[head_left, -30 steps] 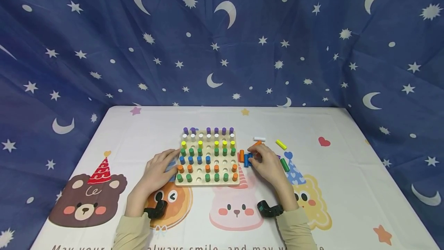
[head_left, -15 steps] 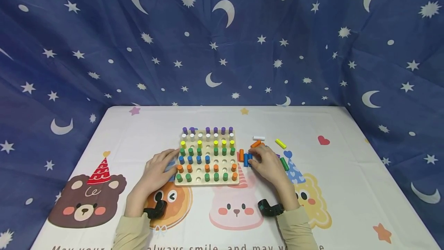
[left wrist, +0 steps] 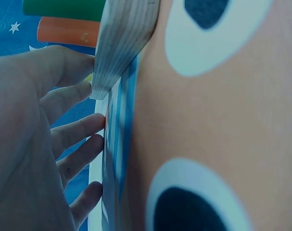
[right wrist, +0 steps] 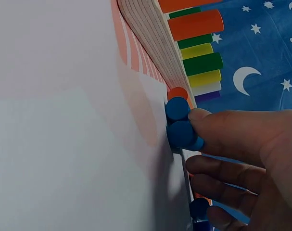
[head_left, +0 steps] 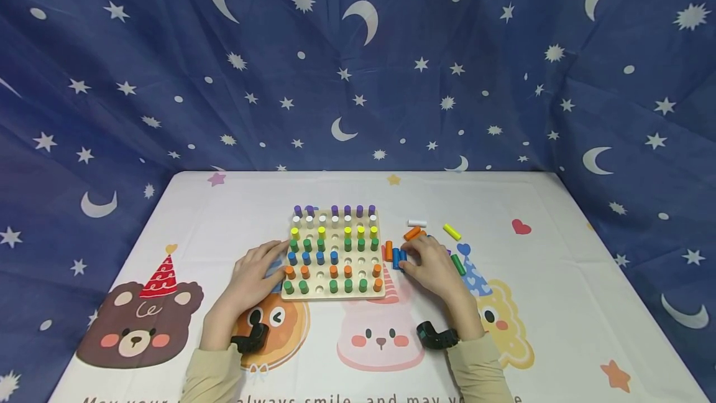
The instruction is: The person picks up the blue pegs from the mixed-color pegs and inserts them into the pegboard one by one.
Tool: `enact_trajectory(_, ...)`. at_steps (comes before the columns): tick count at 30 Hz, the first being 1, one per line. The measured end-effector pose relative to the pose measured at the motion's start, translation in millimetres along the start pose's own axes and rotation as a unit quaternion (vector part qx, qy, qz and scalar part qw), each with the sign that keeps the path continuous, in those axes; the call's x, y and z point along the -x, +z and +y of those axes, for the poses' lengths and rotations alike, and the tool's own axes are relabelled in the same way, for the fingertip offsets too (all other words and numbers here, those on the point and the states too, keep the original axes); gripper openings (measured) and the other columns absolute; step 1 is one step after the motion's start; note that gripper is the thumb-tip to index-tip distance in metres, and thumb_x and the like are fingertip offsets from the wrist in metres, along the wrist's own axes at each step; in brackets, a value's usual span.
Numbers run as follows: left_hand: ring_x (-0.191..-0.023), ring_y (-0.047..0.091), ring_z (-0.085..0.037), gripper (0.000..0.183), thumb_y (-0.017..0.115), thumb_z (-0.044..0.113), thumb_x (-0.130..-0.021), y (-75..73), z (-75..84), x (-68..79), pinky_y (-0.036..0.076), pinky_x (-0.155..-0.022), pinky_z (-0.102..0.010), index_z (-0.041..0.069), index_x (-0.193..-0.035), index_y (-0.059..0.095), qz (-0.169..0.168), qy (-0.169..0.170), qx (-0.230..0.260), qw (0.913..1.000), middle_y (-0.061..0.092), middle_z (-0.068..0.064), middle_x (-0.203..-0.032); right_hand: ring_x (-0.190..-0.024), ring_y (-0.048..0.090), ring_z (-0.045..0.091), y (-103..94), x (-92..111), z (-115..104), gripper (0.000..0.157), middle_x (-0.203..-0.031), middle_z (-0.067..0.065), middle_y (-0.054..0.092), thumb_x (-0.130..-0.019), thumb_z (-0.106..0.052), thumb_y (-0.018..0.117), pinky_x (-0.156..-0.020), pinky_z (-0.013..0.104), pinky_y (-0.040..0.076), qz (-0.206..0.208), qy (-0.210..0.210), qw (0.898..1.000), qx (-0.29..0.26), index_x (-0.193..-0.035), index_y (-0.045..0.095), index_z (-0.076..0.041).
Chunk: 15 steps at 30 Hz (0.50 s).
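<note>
A pegboard (head_left: 307, 296) stands in the middle of the white cloth, its rows of coloured pegs upright, with bare holes among them. My left hand (head_left: 254, 275) lies at its left edge with fingers spread. In the left wrist view, the thumb and index fingertip are right at the board's wooden side. To the right of the board, my right hand (head_left: 433, 269) pinches a blue peg (head_left: 403, 256) low at the cloth; its index finger is hidden in the right wrist view. Another blue peg (head_left: 396, 258) and an orange peg (head_left: 388, 250) lie beside it.
Around the right hand lie more loose pegs: a white peg (head_left: 416, 223), a tilted orange peg (head_left: 413, 233), a yellow peg (head_left: 452, 232) and a green peg (head_left: 458, 264). A purple one shows barely behind the hand. Behind the table hangs a blue star-patterned curtain (head_left: 268, 160).
My right fingertips have drawn back slightly toward me, showing more of the tilted orange peg behind them. The left hand stays at the board's edge.
</note>
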<state>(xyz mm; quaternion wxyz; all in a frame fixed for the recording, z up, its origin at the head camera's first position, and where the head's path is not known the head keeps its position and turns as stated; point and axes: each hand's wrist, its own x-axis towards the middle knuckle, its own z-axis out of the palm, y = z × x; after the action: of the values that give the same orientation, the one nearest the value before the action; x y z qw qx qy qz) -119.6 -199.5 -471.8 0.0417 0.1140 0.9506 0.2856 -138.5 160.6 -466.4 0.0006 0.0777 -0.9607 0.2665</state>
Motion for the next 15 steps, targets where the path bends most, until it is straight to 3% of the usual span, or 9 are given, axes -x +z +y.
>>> enact_trajectory(10,-0.137,0.031,-0.038,0.055,0.053,0.023,-0.095,0.6,-0.1,0.1,0.02,-0.108,-0.063,0.017,-0.148,0.039,0.001,0.001,0.0,1.0,0.04,-0.014,-0.149,-0.086,0.052,0.016,-1.4,0.0,-1.0,0.03,-0.094,0.001,0.063,-0.078,-0.022,0.079,-0.081,0.031,0.037,-0.001,0.004,1.0,-0.025,-0.104,0.066,-0.013)
enact_trajectory(15,-0.138,0.031,-0.037,0.055,0.053,0.023,-0.095,-0.3,1.5,0.5,0.019,-0.107,-0.063,0.017,-0.148,0.04,0.001,0.0,0.004,1.0,0.04,-0.013,-0.149,-0.081,0.054,0.014,-2.4,-0.5,0.1,0.028,-0.09,0.001,0.064,-0.078,-0.014,0.079,-0.077,0.028,0.044,-0.006,0.002,0.998,-0.063,-0.102,0.065,-0.011)
